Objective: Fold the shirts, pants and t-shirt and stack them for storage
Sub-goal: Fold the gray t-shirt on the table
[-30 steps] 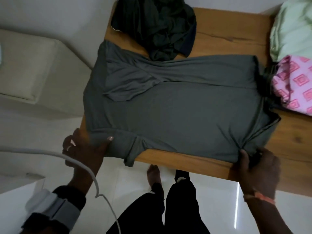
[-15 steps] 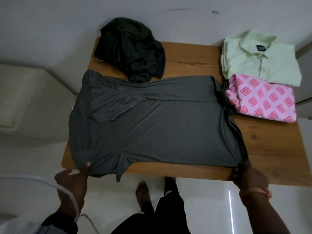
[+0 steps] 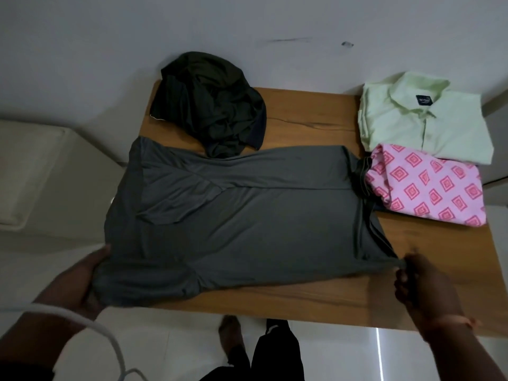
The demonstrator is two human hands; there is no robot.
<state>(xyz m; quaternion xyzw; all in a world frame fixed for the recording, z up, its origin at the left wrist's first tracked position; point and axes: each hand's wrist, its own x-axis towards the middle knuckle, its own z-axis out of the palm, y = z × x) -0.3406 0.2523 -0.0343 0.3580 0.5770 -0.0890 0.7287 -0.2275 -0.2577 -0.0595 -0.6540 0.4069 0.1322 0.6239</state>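
Head view, one moment, contents as follows. Item: wooden counter (image 3: 316, 125), bearing all garments. Item: grey t-shirt (image 3: 247, 224), spread flat across the middle of the counter, far sleeve already folded inward, near sleeve hanging over the near left edge, collar end to the right. Item: left hand (image 3: 79, 281), fingers curled round the near hem corner of the t-shirt, gripping it. Item: right hand (image 3: 420, 281), pinching the near shoulder corner at the collar end; image blurred there, exact finger placement unclear. Item: dark crumpled garment (image 3: 214, 105), unfolded, at the far left of the counter, touching the t-shirt's far edge. Item: pale green shirt (image 3: 420, 116), folded, far right corner. Item: pink patterned shirt (image 3: 428, 188), folded, just in front of the green one and overlapping it. Step judged in hand: folding the near long side of the t-shirt inward to match the far side. Handling note: keep the cloth taut between both hands, lift the two corners together, lay the edge parallel to the far fold, and tuck the near sleeve flat so no bulge remains. Caution: the collar end lies against the pink shirt; avoid dragging it.
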